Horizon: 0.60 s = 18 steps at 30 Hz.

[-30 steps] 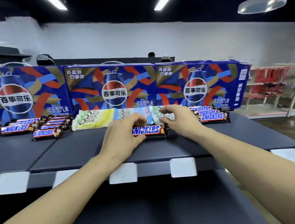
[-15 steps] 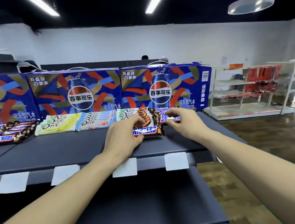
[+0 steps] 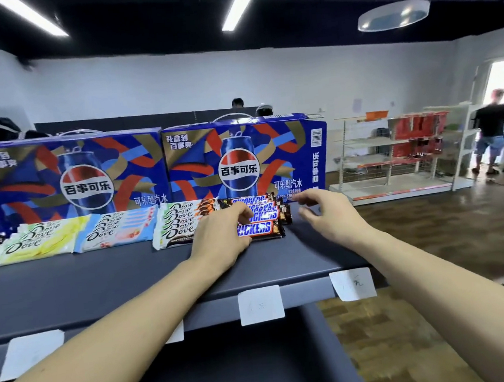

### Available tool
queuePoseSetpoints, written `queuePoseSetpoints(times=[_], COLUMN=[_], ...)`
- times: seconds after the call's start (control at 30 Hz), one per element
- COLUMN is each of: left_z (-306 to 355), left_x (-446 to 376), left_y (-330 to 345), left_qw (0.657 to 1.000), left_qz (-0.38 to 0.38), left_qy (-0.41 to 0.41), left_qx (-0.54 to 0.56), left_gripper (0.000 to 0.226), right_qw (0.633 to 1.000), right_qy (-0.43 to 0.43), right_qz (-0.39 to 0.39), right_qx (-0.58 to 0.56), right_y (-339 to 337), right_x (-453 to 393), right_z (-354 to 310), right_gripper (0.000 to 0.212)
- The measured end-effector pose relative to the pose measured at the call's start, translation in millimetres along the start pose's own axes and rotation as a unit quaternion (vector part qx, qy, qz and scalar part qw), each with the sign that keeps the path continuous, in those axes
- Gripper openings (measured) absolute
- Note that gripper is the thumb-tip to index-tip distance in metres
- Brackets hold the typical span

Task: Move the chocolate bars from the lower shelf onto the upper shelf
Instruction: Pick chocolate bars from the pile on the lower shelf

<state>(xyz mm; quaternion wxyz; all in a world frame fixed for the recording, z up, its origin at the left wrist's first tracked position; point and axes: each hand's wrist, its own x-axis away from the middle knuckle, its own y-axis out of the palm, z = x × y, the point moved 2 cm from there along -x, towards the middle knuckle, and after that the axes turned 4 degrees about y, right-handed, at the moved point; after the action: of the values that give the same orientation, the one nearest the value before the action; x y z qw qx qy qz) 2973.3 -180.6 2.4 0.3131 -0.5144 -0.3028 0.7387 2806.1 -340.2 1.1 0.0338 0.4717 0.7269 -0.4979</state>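
A row of Snickers bars (image 3: 261, 212) lies on the dark grey upper shelf (image 3: 100, 280), in front of the right cola box. My left hand (image 3: 221, 237) rests on that shelf, and its curled fingers hold the left end of the front Snickers bar (image 3: 261, 229). My right hand (image 3: 329, 214) hovers just right of the row with fingers spread and loose, holding nothing. Only a bare part of the lower shelf (image 3: 245, 371) shows beneath.
Dove bars lie left of the Snickers: a white-green stack (image 3: 179, 224), a blue stack (image 3: 117, 230) and a yellow stack (image 3: 36, 244). Blue cola boxes (image 3: 82, 178) stand along the back. White price tags (image 3: 260, 304) hang on the shelf edge. A person (image 3: 490, 130) stands far right by white racks.
My right hand has let go of the Snickers row and drawn back to the right. My left hand stays on the front bar. The view has swung right.
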Motion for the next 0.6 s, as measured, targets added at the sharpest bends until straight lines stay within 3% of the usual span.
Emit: queuePoseSetpoints(times=[0.6], left_z=[7.8], left_x=[-20.9], left_y=[15.2], left_qw=[0.999], left_qz=[-0.023], left_qy=[0.008], left_qx=[-0.048], left_gripper=[0.046], right_qw=[1.0], right_qy=[0.01], right_qz=[-0.019], right_qx=[0.002], right_y=[-10.9], right_x=[2.9], right_z=[19.9], right_gripper=[0.033])
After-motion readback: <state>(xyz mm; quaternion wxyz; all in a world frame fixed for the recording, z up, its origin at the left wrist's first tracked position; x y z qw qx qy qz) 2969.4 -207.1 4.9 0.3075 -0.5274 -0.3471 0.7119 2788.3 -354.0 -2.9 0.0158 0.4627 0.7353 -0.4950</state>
